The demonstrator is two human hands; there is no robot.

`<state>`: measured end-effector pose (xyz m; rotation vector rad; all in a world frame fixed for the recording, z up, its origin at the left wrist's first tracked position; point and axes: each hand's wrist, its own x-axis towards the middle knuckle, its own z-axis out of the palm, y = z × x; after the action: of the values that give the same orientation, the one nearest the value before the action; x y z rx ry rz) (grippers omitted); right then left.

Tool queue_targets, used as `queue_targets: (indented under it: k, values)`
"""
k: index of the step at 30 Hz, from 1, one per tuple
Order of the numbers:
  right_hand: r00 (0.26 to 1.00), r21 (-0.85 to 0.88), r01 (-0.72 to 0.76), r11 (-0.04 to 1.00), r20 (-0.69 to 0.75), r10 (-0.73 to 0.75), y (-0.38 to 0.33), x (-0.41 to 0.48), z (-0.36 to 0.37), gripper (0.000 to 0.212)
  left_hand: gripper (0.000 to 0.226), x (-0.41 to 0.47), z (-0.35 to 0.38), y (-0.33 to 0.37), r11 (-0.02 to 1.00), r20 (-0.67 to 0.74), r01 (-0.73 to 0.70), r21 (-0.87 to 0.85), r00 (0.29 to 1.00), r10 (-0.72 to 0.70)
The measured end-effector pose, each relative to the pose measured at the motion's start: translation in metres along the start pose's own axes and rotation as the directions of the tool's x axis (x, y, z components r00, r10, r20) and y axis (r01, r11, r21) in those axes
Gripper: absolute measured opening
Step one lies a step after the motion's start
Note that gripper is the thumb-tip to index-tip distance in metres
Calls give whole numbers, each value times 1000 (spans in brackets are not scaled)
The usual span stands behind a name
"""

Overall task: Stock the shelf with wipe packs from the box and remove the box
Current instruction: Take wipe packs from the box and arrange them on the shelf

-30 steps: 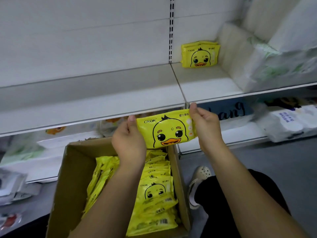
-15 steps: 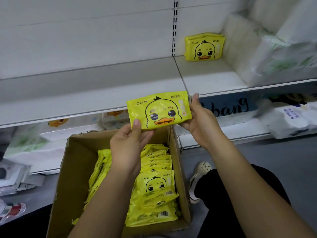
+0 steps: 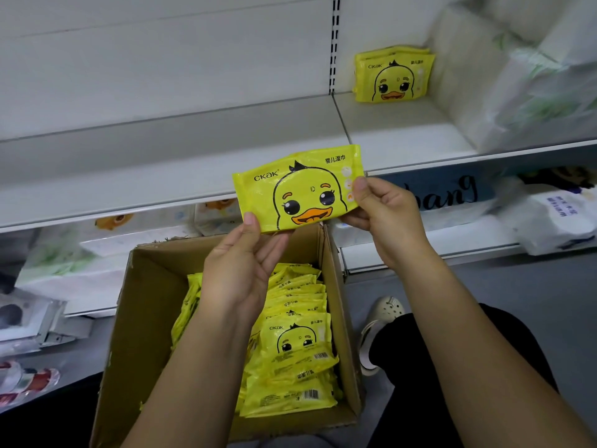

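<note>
– Lifted vs a sec ago: wipe pack [image 3: 297,189] now sits above the box [image 3: 155,286], level w/ the shelf [image 3: 161,163] front edge.
– Hands?
– Both grip: left hand [image 3: 239,273] pinches the lower-left corner, right hand [image 3: 387,215] the right end. Long axis runs L-R along that edge.
– Target?
– Up-right: stocked pack [image 3: 392,74] stands at the shelf's back; right hand's nearer. Glossy yellow, duck face.

The held wipe pack [image 3: 297,189] reads "CKAK" and "婴儿湿巾".

The white shelf [image 3: 161,166] carries yellow packs [image 3: 392,74] up and right of the grip; the cardboard box [image 3: 151,302] sits on the floor [image 3: 533,302] just below it.
</note>
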<state>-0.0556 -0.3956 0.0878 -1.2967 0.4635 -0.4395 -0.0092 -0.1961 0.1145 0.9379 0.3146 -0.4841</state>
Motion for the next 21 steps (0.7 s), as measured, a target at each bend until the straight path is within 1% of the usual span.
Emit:
queue_targets:
  k: [2, 3, 5, 6, 7, 8, 9, 10, 11, 12, 13, 15, 16, 17, 19, 21]
  values:
    - [1000, 13, -5, 1000, -5, 5, 2, 1, 0, 20, 33, 3, -2, 1, 998, -26, 58, -25, 998, -59]
    - [1000, 15, -4, 1000, -6, 5, 3, 1, 0, 21, 34, 5, -4, 2, 997, -25, 81, 0, 996, -81]
    - [1000, 17, -2, 1000, -11, 2, 2, 4, -3, 19, 30, 13, -7, 8, 987, 3, 72, 145, 997, -74]
    - [1000, 19, 2, 1000, -18, -2, 1, 6, -6, 17, 30, 16, -7, 13, 970, 33, 24, 243, 999, -33]
    - [1000, 22, 8, 1000, -28, -8, -1, 9, -10, 16, 35, 20, -4, 19, 936, 79, -51, 348, 997, 25]
    - [999, 19, 19, 1000, -39, -19, -2, 12, -15, 15, 44, 23, 1, 26, 869, 130, -140, 474, 988, 88]
    - [998, 13, 28, 1000, -50, -27, -2, 15, -21, 14, 51, 28, 9, 33, 750, 172, -239, 617, 971, 168]
    - [998, -4, 33, 999, -58, -33, -1, 18, -26, 14, 56, 34, 20, 41, 585, 237, -335, 739, 941, 240]
    - [997, -28, 33, 999, -65, -35, 0, 20, -30, 14, 60, 40, 32, 47, 416, 327, -412, 811, 908, 261]
    - [997, -55, 32, 998, -69, -36, 1, 22, -33, 13, 65, 48, 45, 51, 286, 416, -463, 839, 885, 210]
    - [997, -71, 34, 997, -70, -39, 2, 25, -36, 13, 70, 55, 60, 53, 201, 471, -482, 852, 876, 106]
    - [996, -78, 53, 996, -61, -58, 2, 32, -39, 13, 75, 69, 88, 51, 84, 479, -471, 878, 869, -125]
    - [996, -73, 61, 995, -63, -66, 0, 36, -41, 13, 69, 76, 101, 49, 43, 471, -473, 880, 857, -209]
    - [995, -61, 68, 996, -71, -72, -2, 40, -43, 14, 56, 83, 111, 47, 10, 469, -484, 875, 843, -262]
    - [990, -37, 93, 995, -100, -96, -7, 50, -49, 14, 32, 96, 129, 43, -34, 484, -517, 855, 821, -302]
    - [983, -28, 114, 993, -139, -117, -10, 61, -57, 15, 25, 108, 146, 39, -57, 500, -541, 839, 808, -313]
